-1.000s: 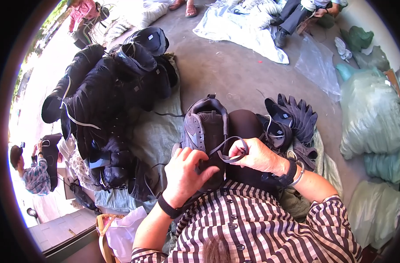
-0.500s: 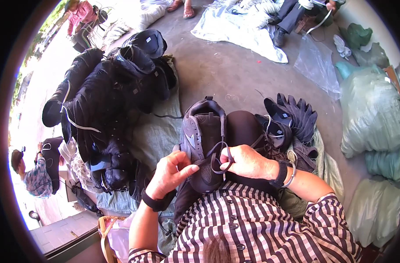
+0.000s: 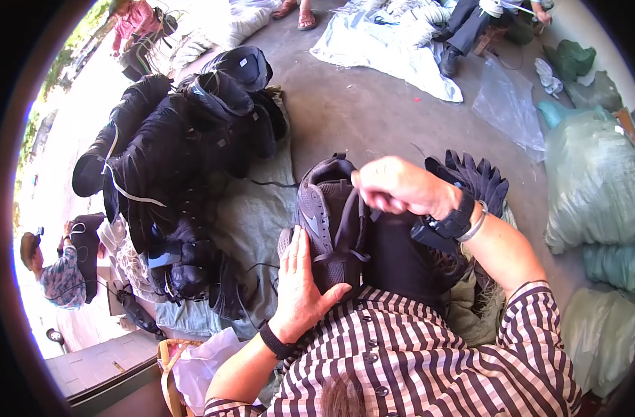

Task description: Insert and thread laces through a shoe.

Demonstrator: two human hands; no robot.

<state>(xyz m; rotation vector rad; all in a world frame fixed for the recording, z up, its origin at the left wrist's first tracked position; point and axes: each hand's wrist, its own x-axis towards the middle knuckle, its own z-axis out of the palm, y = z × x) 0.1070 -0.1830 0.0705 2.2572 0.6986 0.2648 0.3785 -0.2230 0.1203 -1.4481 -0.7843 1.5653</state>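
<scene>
Dark shoe [image 3: 328, 222] is steadied on the lap by the flat, open left hand [image 3: 302, 292] against its side. Lace [image 3: 363, 208] is pinched in the closed right hand [image 3: 401, 186], drawn taut above the shoe. Lacing judged unfinished; no knot is visible.

A dark mesh sneaker [image 3: 328, 222] rests on the person's lap. A heap of black shoes [image 3: 178, 160] lies to its left, bulging pale-green sacks [image 3: 596, 187] far right.
</scene>
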